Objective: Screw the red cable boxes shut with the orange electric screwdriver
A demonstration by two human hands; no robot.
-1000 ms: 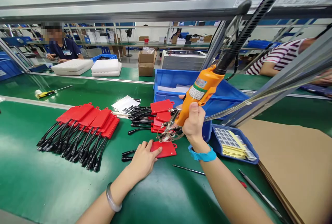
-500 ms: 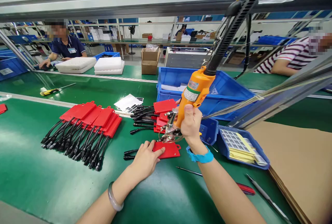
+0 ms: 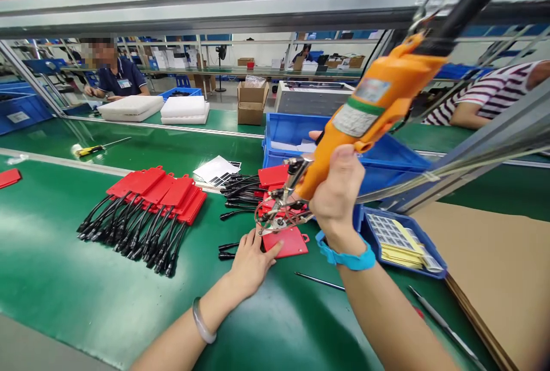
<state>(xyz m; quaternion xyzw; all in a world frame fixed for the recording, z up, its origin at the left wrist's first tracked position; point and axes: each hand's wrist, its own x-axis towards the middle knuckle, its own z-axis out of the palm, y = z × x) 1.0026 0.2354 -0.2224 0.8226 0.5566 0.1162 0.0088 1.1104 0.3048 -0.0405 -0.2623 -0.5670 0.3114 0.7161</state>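
Observation:
My right hand (image 3: 337,193) is wrapped around an orange electric screwdriver (image 3: 354,116), which leans with its top toward the upper right. Its metal tip assembly (image 3: 281,219), with thin looped tubes, hangs over a flat red case (image 3: 292,243) with two short black cables. I cannot tell whether the tip touches the case. My left hand (image 3: 249,265) holds that case down on the green bench, thumb on its face and fingers at its cable end. Just behind lie more red cases (image 3: 272,175) with black cables, partly hidden by the screwdriver.
A row of red cases (image 3: 157,187) with black cables lies left. Blue bins (image 3: 279,124) stand behind; a blue tray (image 3: 404,262) holds labels. A long screwdriver shaft (image 3: 318,280), tweezers (image 3: 442,319) and cardboard (image 3: 494,268) are at right. Other people sit across the bench.
The electric screwdriver has risen, come closer and tilted further to the right in my right hand. My left hand stays on the red case; the whole view has shifted slightly.

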